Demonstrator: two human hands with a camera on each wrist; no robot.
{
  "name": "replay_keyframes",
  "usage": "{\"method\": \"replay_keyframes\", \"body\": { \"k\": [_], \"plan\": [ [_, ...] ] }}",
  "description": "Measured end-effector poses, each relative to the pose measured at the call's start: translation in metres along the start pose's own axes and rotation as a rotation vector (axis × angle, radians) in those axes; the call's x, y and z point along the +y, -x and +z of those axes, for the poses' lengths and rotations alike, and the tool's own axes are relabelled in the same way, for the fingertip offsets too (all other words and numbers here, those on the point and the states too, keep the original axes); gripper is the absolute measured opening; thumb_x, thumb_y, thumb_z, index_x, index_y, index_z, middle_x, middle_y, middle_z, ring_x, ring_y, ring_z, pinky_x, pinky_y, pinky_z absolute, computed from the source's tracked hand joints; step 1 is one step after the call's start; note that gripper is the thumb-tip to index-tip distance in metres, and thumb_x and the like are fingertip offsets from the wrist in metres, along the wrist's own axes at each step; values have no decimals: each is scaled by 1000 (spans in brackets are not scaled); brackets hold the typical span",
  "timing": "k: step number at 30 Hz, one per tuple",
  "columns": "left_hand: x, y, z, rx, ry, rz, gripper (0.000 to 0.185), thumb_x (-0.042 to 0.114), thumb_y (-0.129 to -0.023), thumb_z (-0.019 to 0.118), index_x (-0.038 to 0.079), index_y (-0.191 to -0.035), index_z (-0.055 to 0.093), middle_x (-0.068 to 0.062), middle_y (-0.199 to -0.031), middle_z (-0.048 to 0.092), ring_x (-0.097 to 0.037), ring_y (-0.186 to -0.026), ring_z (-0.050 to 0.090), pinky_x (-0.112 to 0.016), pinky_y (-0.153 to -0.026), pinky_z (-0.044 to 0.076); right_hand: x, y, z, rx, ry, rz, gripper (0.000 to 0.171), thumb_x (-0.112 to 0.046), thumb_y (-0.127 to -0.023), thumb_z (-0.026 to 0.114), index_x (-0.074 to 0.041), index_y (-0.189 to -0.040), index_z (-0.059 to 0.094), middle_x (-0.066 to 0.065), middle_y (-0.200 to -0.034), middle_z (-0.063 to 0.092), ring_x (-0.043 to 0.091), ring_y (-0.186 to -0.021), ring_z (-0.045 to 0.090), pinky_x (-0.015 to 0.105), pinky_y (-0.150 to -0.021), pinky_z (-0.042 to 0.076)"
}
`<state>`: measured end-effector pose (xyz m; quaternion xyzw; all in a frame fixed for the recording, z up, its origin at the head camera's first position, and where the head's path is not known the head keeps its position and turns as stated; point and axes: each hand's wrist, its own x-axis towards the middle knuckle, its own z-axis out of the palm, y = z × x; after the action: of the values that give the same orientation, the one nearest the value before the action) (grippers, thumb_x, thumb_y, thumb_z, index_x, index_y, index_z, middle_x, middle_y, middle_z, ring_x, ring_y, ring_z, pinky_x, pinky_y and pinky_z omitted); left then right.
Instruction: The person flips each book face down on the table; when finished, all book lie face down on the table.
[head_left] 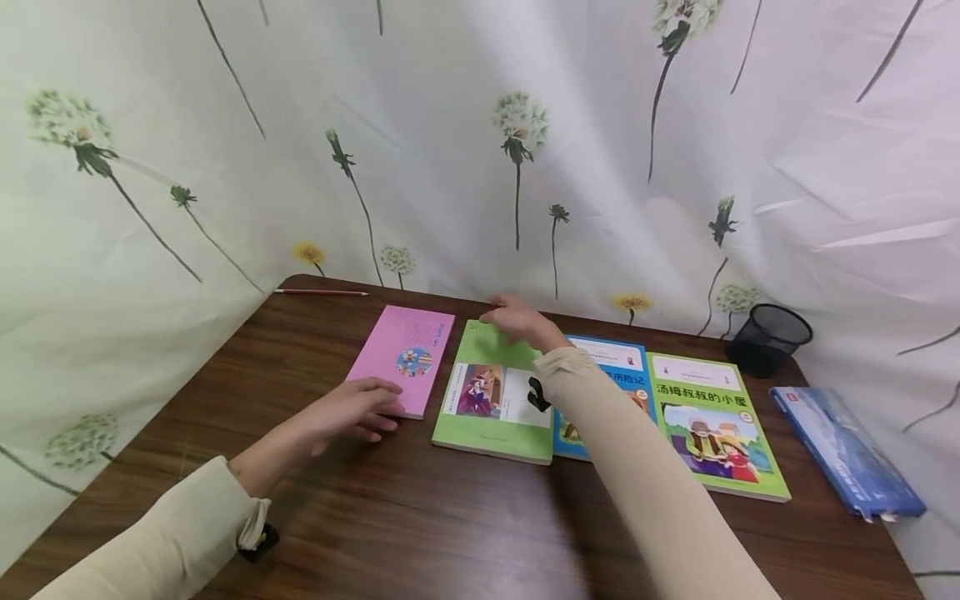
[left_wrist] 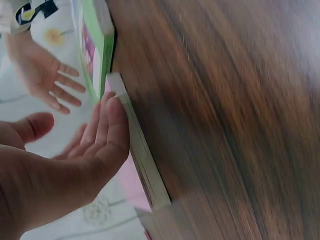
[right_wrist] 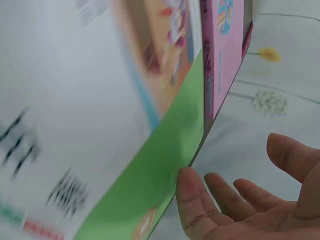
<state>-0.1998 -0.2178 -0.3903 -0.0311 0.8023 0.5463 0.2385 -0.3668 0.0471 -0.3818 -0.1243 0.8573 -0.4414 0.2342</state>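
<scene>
A pink book (head_left: 402, 357) lies flat on the dark wooden table (head_left: 420, 525). My left hand (head_left: 365, 407) rests against its near corner with straight fingers. In the left wrist view those fingertips (left_wrist: 111, 112) touch the pink book's page edge (left_wrist: 142, 160). A green book (head_left: 495, 392) lies just right of the pink one. My right hand (head_left: 516, 320) reaches over its far edge, fingers relaxed and holding nothing. The right wrist view shows the fingertips (right_wrist: 189, 186) at the green cover's edge (right_wrist: 160, 170), with the pink book (right_wrist: 223, 45) beyond.
Right of the green book lie a blue book (head_left: 611, 367), another green book (head_left: 716, 425) and a blue book (head_left: 847, 450) near the table's right edge. A black mesh cup (head_left: 768, 337) stands at the back right. A red pencil (head_left: 321, 292) lies at the back left. A flowered curtain (head_left: 480, 142) backs the table.
</scene>
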Motion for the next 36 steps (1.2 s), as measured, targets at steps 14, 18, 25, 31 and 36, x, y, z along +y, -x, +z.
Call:
{"method": "replay_keyframes", "body": {
  "k": [14,18,25,31,36],
  "plan": [
    [11,5,24,-165,169,-125,60,34,-103,48,-3,-148,30,-30,-144,48,-35,-116,64,-50,-87,59,43,21,-43,115,161,103,63,-16,-100,56,-6,-156,29,23,-150,44,36,-107,65,45,-86,59],
    [12,3,29,-172,236,-157,64,37,-101,50,-4,-146,31,-31,-142,49,-35,-116,64,-51,-90,58,56,26,-46,73,115,189,69,-14,-99,60,-7,-158,25,23,-149,44,33,-103,65,42,-82,60],
    [15,1,34,-176,301,-180,63,36,-101,50,-3,-145,32,-33,-144,46,-37,-119,63,-52,-90,58,63,29,-46,19,113,190,74,-13,-96,63,-8,-158,24,21,-151,41,27,-93,60,36,-73,58],
    [14,2,34,-213,338,-190,62,33,-103,45,-1,-151,27,-34,-148,40,-37,-117,63,-54,-91,57,64,29,-47,8,99,191,75,-11,-96,63,-10,-159,22,19,-152,39,23,-86,56,34,-72,57],
    [14,3,33,-227,360,-191,61,32,-104,44,-1,-151,26,-35,-149,38,-36,-117,64,-54,-91,57,64,28,-47,6,94,196,76,-9,-96,63,-11,-159,22,19,-147,42,23,-84,55,34,-70,57]
  ]
}}
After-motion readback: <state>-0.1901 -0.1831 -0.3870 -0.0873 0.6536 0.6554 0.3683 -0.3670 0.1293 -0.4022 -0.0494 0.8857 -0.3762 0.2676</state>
